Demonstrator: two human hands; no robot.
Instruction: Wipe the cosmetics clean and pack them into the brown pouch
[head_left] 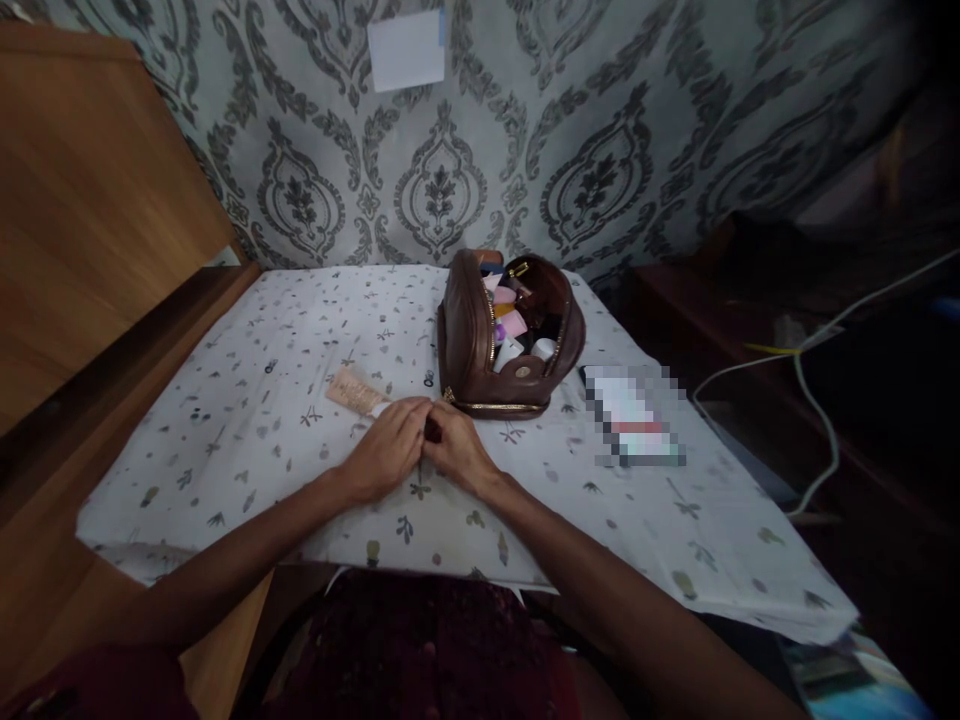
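Note:
My left hand (388,447) and my right hand (460,449) meet over the near middle of the table, fingers curled in and fingertips together. Whatever they pinch, if anything, is hidden behind the fingers. Just past my left knuckles a beige tube (355,391) with a white end lies slanted on the cloth. Its white end runs up to the left hand, and I cannot tell whether they touch. Right beyond my right hand stands a brown zipped cosmetic bag (466,345), gaping, with pink, white and purple items inside.
A phone (634,412), blurred out, lies right of the bag. The table wears a white patterned cloth (247,400). A wooden panel (97,170) rises on the left. A pale cable (814,400) hangs at the right. Behind is patterned wallpaper with a white sheet (407,52).

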